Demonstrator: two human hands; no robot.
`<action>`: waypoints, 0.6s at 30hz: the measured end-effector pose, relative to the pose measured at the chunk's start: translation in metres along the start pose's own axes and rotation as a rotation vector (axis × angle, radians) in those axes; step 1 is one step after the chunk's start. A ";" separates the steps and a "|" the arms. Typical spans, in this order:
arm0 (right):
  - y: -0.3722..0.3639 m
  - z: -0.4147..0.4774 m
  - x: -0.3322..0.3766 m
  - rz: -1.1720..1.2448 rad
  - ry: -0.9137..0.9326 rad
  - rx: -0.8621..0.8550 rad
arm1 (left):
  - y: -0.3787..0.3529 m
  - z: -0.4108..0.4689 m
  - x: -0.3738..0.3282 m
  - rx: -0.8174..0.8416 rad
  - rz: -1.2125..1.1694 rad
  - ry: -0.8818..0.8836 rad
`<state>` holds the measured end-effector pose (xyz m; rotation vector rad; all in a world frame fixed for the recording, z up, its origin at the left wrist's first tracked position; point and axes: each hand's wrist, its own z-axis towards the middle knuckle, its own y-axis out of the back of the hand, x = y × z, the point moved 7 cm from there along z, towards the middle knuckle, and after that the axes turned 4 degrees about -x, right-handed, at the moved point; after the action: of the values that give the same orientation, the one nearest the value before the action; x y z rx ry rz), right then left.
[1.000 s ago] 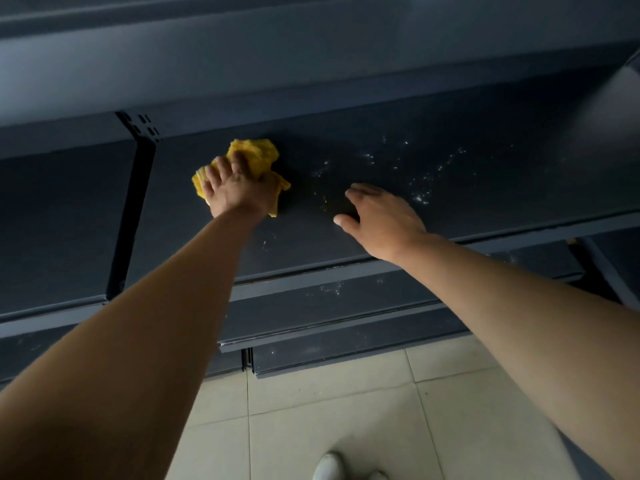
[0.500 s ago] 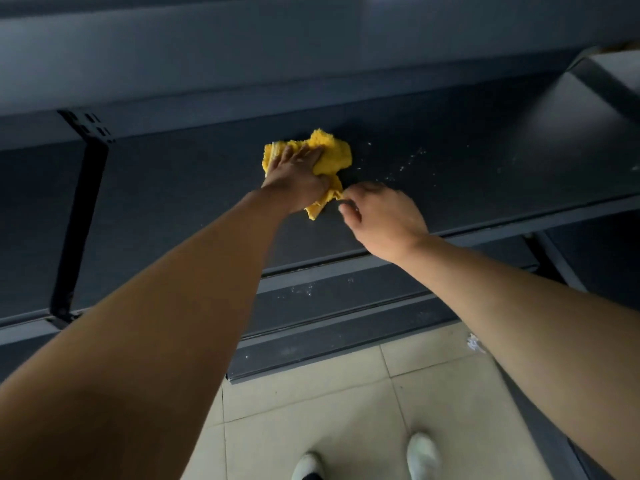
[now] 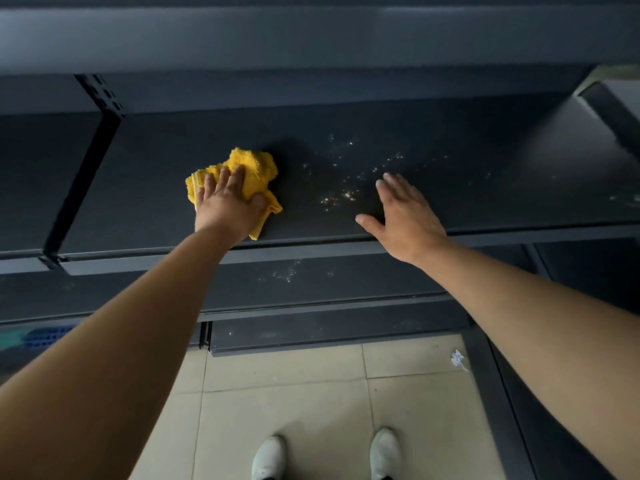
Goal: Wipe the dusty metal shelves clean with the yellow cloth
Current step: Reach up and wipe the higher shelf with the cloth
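- Yellow cloth [image 3: 256, 168] is lying bunched on the dark metal shelf [image 3: 467, 161], left of centre and close to the front edge.
- Left fingers [image 3: 223, 178] are lying straight and slightly spread on top of it, pressing it down. The thumb is sitting against the cloth's right side.
- Left hand [image 3: 227, 206] is covering the near half of the cloth. One corner is poking out below the palm toward the front lip.
- Right fingers [image 3: 394, 183] are lying flat and close together, holding nothing.
- Right hand [image 3: 405, 220] is sitting palm-down at the shelf's front edge, well apart from the cloth. Can't tell if it's touching.
- Pale dust specks [image 3: 343, 195] are sitting between the two hands and spreading toward the back.
- Lower shelf [image 3: 294, 271] is showing more specks.
- Perforated upright [image 3: 79, 188] is standing left of the cloth.
- White shoes [image 3: 268, 457] are standing on beige floor tiles [image 3: 287, 393].
- A crumpled scrap [image 3: 458, 359] is lying at right by the shelf base.
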<state>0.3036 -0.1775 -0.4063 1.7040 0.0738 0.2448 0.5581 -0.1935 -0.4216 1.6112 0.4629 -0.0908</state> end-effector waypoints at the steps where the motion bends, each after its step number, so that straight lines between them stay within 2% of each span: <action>1: -0.001 -0.002 -0.007 0.003 -0.006 0.011 | -0.003 -0.001 -0.004 0.002 0.002 0.013; 7: -0.004 -0.008 -0.035 0.068 -0.064 0.037 | -0.013 -0.012 -0.031 0.005 0.020 0.047; 18: 0.009 -0.013 -0.049 0.179 -0.029 0.091 | -0.054 -0.032 -0.161 0.081 0.076 -0.189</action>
<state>0.2524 -0.1754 -0.4014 1.8065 -0.0907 0.3539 0.3857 -0.2001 -0.4157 1.6797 0.2543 -0.2053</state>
